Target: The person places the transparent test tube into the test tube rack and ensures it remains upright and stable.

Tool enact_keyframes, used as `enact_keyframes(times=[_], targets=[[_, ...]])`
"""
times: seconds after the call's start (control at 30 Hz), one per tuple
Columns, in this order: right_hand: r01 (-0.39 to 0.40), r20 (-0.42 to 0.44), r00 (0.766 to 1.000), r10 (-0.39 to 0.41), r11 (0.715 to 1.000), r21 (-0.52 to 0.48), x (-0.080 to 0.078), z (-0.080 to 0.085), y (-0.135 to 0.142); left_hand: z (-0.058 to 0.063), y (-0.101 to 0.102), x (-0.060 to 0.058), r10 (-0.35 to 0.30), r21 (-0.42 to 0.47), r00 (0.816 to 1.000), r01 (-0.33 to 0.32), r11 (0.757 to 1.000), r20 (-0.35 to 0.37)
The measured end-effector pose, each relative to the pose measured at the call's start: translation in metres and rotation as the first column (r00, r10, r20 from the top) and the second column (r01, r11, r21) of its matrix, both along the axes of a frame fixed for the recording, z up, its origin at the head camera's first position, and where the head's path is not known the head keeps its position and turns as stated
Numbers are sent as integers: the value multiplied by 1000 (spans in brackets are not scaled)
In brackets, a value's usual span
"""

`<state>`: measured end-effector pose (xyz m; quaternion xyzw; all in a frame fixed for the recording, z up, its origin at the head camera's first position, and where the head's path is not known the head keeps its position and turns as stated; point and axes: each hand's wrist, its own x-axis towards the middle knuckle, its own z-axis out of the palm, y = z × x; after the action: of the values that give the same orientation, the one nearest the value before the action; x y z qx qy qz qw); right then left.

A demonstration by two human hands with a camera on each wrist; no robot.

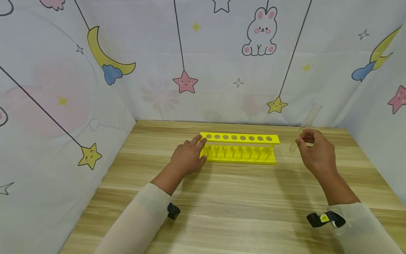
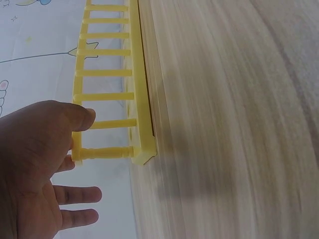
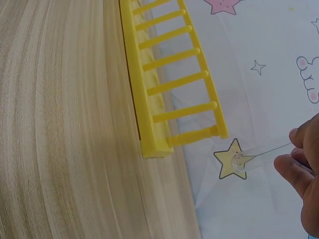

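Observation:
A bright yellow test tube rack [image 1: 238,162] stands upright on the table, a row of round holes along its top bar and a row of pegs below. My left hand [image 1: 188,158] grips its left end; in the left wrist view the thumb [image 2: 82,118] lies over the top bar while two fingers extend free. Off the rack's right end, my right hand [image 1: 320,155] pinches a clear glass test tube [image 1: 312,114] between thumb and fingers. The tube leans, its upper end to the right and its rounded bottom [image 3: 238,162] toward the rack. No tubes show in the holes.
The wood-grain table [image 1: 222,211] runs back to a white cloth backdrop [image 1: 215,53] printed with stars, moons and a rabbit. Cloth walls also close off both sides. Small black devices [image 1: 326,218] sit at the cuffs of both light sleeves.

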<state>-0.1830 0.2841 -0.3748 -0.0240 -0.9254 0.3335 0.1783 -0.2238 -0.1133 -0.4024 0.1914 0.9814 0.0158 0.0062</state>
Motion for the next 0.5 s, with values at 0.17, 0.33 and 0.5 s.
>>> enact_keyframes(times=[0.17, 0.33, 0.5], targets=[[-1, -7, 1000, 2, 1000, 4, -1, 0, 0, -1, 0, 0, -1, -5, 1000, 1, 1000, -3], [-2, -11, 1000, 2, 1000, 5, -1, -1, 0, -1, -1, 1, -10, 8, 1000, 10, 1000, -15], [-5, -21, 1000, 5, 1000, 6, -2, -2, 0, 0, -1, 1, -10, 6, 1000, 10, 1000, -15]])
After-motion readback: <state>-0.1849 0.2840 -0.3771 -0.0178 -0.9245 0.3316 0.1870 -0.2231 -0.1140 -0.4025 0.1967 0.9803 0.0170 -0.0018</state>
